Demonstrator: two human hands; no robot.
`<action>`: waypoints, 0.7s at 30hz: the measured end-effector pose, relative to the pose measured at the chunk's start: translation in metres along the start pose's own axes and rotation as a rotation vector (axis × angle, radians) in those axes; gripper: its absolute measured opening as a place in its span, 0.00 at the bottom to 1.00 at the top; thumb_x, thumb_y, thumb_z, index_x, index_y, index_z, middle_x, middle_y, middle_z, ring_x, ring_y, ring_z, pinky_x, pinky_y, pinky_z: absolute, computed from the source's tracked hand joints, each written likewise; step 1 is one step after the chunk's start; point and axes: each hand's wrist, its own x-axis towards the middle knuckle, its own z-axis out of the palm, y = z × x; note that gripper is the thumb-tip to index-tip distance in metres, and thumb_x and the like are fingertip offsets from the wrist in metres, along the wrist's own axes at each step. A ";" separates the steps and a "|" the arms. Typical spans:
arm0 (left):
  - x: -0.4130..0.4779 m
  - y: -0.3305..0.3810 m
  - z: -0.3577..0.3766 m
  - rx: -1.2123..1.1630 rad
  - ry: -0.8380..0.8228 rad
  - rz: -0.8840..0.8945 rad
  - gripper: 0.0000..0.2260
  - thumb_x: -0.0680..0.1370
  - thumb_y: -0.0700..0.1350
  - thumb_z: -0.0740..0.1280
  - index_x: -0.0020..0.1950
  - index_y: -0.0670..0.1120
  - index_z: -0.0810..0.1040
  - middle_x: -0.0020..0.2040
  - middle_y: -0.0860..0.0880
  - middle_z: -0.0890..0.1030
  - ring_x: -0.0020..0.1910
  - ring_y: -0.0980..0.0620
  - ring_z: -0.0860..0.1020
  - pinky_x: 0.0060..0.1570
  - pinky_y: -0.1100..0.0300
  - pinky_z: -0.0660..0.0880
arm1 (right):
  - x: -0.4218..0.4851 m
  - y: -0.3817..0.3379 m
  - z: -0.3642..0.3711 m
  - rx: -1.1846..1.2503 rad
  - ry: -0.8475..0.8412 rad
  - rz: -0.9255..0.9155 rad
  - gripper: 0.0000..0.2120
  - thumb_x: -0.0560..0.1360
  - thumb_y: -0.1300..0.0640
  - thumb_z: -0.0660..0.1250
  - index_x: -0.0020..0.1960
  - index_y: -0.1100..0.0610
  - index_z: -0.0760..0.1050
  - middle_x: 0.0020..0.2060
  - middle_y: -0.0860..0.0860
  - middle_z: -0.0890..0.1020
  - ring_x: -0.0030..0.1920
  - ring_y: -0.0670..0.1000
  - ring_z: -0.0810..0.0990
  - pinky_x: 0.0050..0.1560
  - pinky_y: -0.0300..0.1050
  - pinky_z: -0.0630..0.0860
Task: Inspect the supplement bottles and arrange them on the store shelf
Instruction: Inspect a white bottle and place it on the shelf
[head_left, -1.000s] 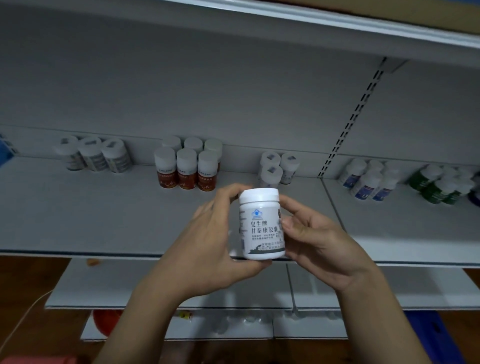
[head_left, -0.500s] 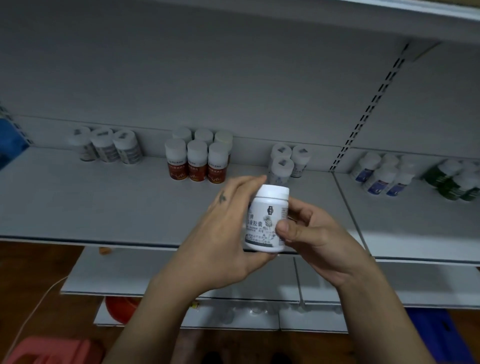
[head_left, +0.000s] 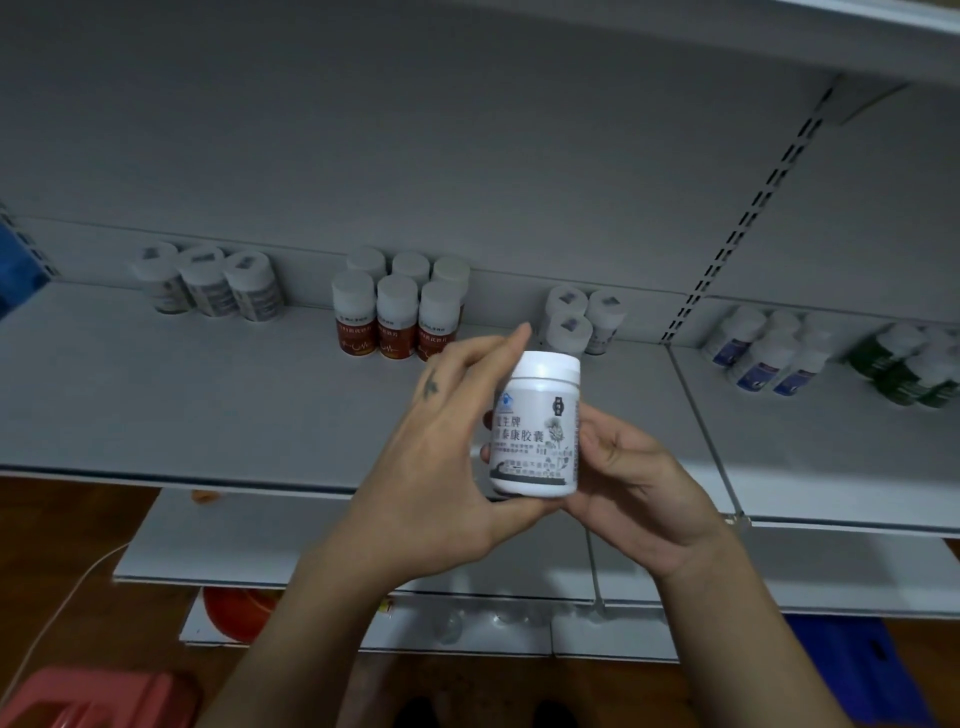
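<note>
Head view: upright white bottle, cap up, label facing camera.

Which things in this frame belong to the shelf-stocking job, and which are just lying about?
Job: white bottle, held between left hand and right hand; shelf; on it, grey-labelled bottles, red-labelled bottles, white-capped trio, blue-labelled bottles, green bottles.
Lying about: pink stool, blue container, white cable, red object below the shelves.
</note>
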 end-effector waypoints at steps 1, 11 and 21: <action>0.000 0.000 0.000 -0.004 0.005 -0.001 0.46 0.65 0.56 0.78 0.78 0.50 0.59 0.68 0.59 0.64 0.68 0.55 0.67 0.63 0.71 0.65 | 0.001 0.001 -0.001 0.024 -0.001 0.001 0.29 0.76 0.57 0.70 0.72 0.67 0.66 0.66 0.65 0.74 0.63 0.64 0.76 0.64 0.62 0.72; 0.000 -0.013 -0.002 0.017 -0.109 -0.120 0.43 0.66 0.51 0.78 0.73 0.59 0.56 0.67 0.66 0.63 0.67 0.66 0.63 0.62 0.73 0.64 | 0.010 0.000 -0.002 -0.150 0.195 0.024 0.36 0.59 0.49 0.83 0.62 0.62 0.78 0.53 0.60 0.83 0.53 0.56 0.83 0.55 0.49 0.79; 0.000 -0.022 -0.002 -0.068 -0.106 -0.176 0.41 0.65 0.48 0.78 0.68 0.62 0.56 0.67 0.64 0.66 0.68 0.63 0.67 0.66 0.67 0.65 | 0.011 -0.004 -0.003 -0.065 0.160 0.082 0.26 0.74 0.61 0.68 0.71 0.66 0.68 0.63 0.70 0.74 0.64 0.69 0.74 0.62 0.59 0.76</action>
